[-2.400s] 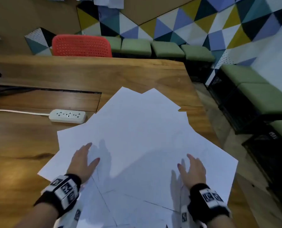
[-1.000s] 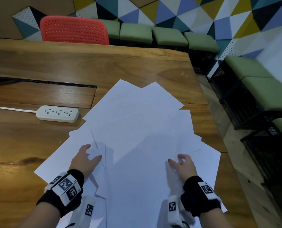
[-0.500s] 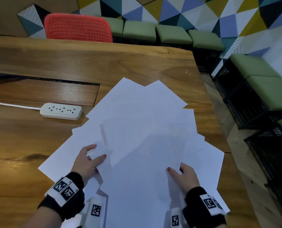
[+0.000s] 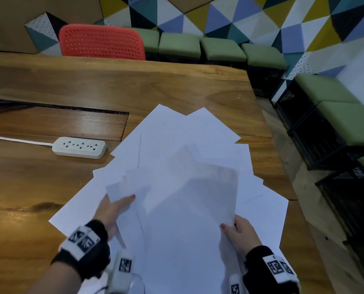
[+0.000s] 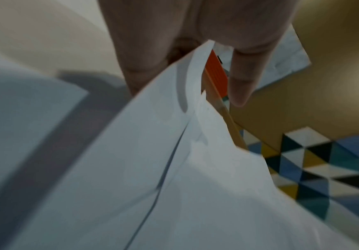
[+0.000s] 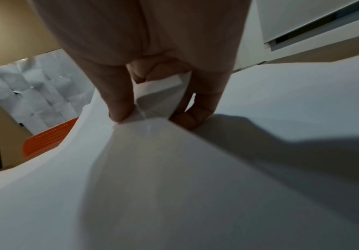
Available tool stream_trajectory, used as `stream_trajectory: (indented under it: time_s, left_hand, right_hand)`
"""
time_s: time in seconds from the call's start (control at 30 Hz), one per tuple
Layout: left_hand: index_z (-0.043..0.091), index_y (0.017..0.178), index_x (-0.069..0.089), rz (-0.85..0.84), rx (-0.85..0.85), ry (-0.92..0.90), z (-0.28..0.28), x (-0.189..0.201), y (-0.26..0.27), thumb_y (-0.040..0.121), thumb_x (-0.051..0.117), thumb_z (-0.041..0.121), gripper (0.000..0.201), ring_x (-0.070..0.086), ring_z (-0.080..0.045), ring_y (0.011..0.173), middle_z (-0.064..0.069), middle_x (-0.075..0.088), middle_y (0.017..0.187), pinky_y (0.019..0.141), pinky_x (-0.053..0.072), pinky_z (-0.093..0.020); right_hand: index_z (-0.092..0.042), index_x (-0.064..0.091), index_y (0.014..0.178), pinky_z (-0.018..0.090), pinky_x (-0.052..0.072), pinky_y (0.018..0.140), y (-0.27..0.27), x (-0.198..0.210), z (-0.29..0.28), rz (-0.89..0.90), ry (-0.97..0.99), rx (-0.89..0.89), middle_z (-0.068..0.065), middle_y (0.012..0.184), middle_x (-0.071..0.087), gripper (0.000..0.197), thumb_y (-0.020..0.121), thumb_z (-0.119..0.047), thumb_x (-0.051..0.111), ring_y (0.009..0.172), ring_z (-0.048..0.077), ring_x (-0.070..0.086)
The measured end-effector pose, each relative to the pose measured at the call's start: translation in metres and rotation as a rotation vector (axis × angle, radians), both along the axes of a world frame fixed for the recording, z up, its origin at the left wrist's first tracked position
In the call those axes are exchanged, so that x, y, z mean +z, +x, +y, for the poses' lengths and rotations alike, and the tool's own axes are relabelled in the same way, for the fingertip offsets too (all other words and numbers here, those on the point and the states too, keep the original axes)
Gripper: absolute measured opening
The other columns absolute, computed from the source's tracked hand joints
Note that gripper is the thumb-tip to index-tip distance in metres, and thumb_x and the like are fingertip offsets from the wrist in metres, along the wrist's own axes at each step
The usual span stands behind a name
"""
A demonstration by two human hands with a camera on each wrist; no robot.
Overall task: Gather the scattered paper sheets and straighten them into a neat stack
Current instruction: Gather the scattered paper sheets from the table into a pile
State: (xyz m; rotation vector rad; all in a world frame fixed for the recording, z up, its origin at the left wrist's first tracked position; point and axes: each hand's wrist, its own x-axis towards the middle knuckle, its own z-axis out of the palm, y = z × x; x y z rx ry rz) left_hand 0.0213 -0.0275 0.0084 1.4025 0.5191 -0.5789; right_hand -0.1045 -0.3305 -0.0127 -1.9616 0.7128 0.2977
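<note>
Both hands are drawing the sheets (image 4: 183,187) inward. The left hand (image 4: 113,211) pinches the edges of a few raised sheets between thumb and fingers; the right hand (image 4: 239,234) curls thumb and fingers round the near-right corner of a lifted sheet. The step will probably go best if the hands sweep the outer sheets toward the middle with light pressure, so that none creases or slides off the right edge of the counter (image 4: 134,85), then lift the bundle and tap its edges square.

The sheets lie fanned across the right half of the counter, overlapping, with corners pointing far, left and right. No single direction holds: the top lifted sheet runs roughly near to far, those under it are skewed. A power strip (image 4: 79,147) sits just left of the fan.
</note>
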Motion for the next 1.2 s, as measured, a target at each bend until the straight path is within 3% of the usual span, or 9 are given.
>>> stream_trajectory:
  time_s: [0.17, 0.27, 0.37, 0.47, 0.63, 0.73, 0.87, 1.03, 1.2]
  left_hand:
    - [0.02, 0.103, 0.059, 0.001, -0.24, 0.045, -0.013, -0.008, -0.049, 0.058, 0.082, 0.013, 0.051, 0.065, -0.024, 0.097, -0.005, 0.069, 0.103, 0.095, 0.041, -0.061]
    - [0.013, 0.107, 0.061, -0.083, -0.246, 0.091, -0.014, -0.012, -0.042, 0.049, 0.082, 0.014, 0.062, 0.066, -0.034, 0.096, -0.013, 0.071, 0.104, 0.087, 0.052, -0.05]
    - [0.007, 0.108, 0.062, -0.147, -0.23, 0.176, -0.006, -0.011, -0.024, 0.065, 0.076, 0.002, 0.046, 0.066, -0.033, 0.091, -0.012, 0.07, 0.098, 0.074, 0.052, -0.039]
    - [0.004, 0.109, 0.061, -0.155, -0.223, 0.213, 0.007, -0.01, -0.012, 0.074, 0.072, 0.001, 0.037, 0.065, -0.034, 0.093, -0.015, 0.069, 0.101, 0.081, 0.051, -0.042]
    - [0.013, 0.099, 0.065, -0.088, -0.197, 0.114, 0.018, -0.019, -0.006, 0.055, 0.073, 0.012, 0.045, 0.066, -0.037, 0.095, -0.013, 0.074, 0.094, 0.089, 0.05, -0.053]
    - [0.011, 0.095, 0.064, -0.08, -0.158, 0.059, 0.019, -0.018, -0.005, 0.054, 0.071, 0.009, 0.041, 0.068, -0.035, 0.086, -0.007, 0.077, 0.079, 0.079, 0.052, -0.043]
    - [0.009, 0.093, 0.063, -0.069, -0.106, 0.033, 0.02, -0.018, -0.002, 0.069, 0.07, -0.01, 0.032, 0.068, -0.03, 0.079, -0.005, 0.076, 0.073, 0.073, 0.05, -0.038]
    - [0.009, 0.099, 0.061, -0.028, -0.051, 0.018, 0.021, -0.024, -0.002, 0.078, 0.061, -0.011, 0.029, 0.063, -0.038, 0.095, -0.02, 0.068, 0.1, 0.093, 0.045, -0.052]
    - [0.003, 0.109, 0.06, -0.028, -0.028, 0.059, 0.016, -0.028, -0.002, 0.075, 0.068, -0.007, 0.036, 0.063, -0.042, 0.097, -0.025, 0.067, 0.105, 0.091, 0.047, -0.056]
  right_hand:
    - [-0.019, 0.064, 0.107, 0.039, 0.052, 0.09, -0.001, -0.003, 0.017, 0.006, 0.033, 0.142, 0.002, 0.106, 0.07, 0.025, 0.084, -0.017, 0.054, 0.099, 0.019, 0.065]
    - [-0.026, 0.065, 0.098, 0.036, 0.053, 0.087, 0.008, 0.006, 0.025, 0.036, 0.065, 0.236, 0.0, 0.102, 0.072, 0.017, 0.083, -0.026, 0.058, 0.093, 0.017, 0.067]
    - [-0.02, 0.064, 0.092, 0.034, 0.051, 0.076, 0.028, 0.014, 0.016, -0.075, -0.085, 0.046, 0.005, 0.088, 0.071, 0.015, 0.083, -0.031, 0.062, 0.079, 0.023, 0.065]
    - [-0.013, 0.058, 0.108, 0.033, 0.047, 0.084, 0.059, 0.019, -0.013, -0.052, -0.241, -0.186, 0.013, 0.106, 0.063, 0.027, 0.084, -0.027, 0.061, 0.09, 0.026, 0.06]
    - [-0.011, 0.044, 0.128, 0.039, 0.043, 0.095, 0.115, 0.016, -0.05, 0.048, -0.227, -0.213, 0.017, 0.129, 0.049, 0.052, 0.083, -0.031, 0.062, 0.111, 0.033, 0.054]
    - [-0.013, 0.041, 0.131, 0.039, 0.047, 0.089, 0.141, 0.017, -0.057, 0.025, -0.072, -0.312, 0.013, 0.119, 0.054, 0.066, 0.077, -0.042, 0.066, 0.097, 0.028, 0.056]
    - [-0.007, 0.055, 0.115, 0.02, 0.046, 0.044, 0.15, 0.013, -0.05, 0.046, 0.05, -0.276, 0.014, 0.087, 0.063, 0.04, 0.08, -0.021, 0.068, 0.055, 0.018, 0.052]
    - [-0.011, 0.063, 0.078, 0.023, 0.039, 0.052, 0.133, 0.004, -0.045, 0.024, 0.004, -0.139, 0.004, 0.064, 0.054, 0.01, 0.077, -0.017, 0.071, 0.052, 0.015, 0.047]
    - [-0.021, 0.044, 0.055, 0.026, 0.03, 0.061, 0.112, 0.006, -0.027, -0.078, -0.066, -0.155, 0.0, 0.055, 0.038, 0.032, 0.077, -0.021, 0.068, 0.056, 0.02, 0.036]
